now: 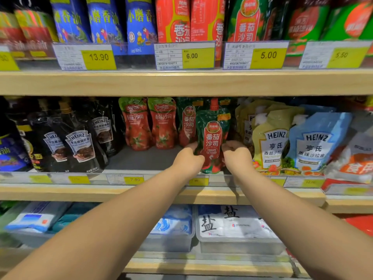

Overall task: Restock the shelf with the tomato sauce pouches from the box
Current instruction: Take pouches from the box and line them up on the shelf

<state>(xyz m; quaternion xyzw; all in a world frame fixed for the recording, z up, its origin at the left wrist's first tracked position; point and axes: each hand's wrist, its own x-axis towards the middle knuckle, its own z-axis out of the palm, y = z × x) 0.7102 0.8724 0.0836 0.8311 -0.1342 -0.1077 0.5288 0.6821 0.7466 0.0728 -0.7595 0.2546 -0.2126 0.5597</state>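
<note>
On the middle shelf (161, 190), front edge, centre bay: one green-and-red tomato sauce pouch (213, 138), upright, spout cap at top, label facing out. It stands at the shelf lip, ahead of a second pouch of the same make (186, 123) just behind and to its left.

Left hand (188, 160): on the pouch's lower left edge, fingers curled together onto the side seam. Right hand (235, 156): on the lower right edge, fingers likewise closed around the seam. The two-sided pinch low down appears meant to steady a soft, bottom-heavy pouch while it is squared up to face forward.

Neighbours: two red tomato pouches (150, 124) to the left, set well back, with bare shelf floor in front of them. Black-pepper sauce pouches (80, 142) further left. Yellow-green salad dressing pouch (269, 138) and blue one (314, 142) just beside on the right, leaning.

Price tags (134, 179) run along the shelf rail. Salt bags in a clear tray (240, 245) sit on the shelf below.

Supply box: not in view.

Status, as judged: placement of this pouch nearly complete; room remains in the bay for more.
</note>
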